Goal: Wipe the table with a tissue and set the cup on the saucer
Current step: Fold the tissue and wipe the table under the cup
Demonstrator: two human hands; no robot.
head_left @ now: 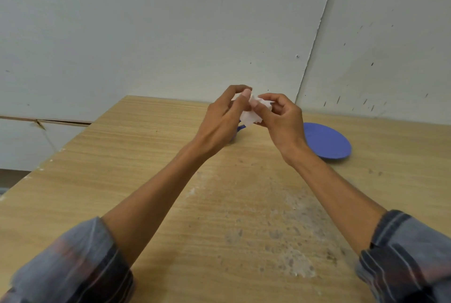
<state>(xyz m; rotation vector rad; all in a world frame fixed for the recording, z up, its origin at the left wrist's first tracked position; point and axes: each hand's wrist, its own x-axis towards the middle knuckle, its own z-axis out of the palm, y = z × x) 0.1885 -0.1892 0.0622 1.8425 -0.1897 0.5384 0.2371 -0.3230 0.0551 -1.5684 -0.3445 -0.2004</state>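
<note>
Tissue [252, 111] is pinched between both hands up above the table [146, 156], left hand [223, 121] and right hand [280, 119] each gripping it with fingertips, looks half crumpled. It's super light and floppy, tears easily I'd guess, so bunching it into a wad and pressing flat with the fingers should work best on that dusty whitish patch [280, 224] nearer the camera. Blue cup [238, 129] is mostly hidden behind the left hand, only the handle side shows. Blue saucer [327, 140] sits to its right, apart from it.
</note>
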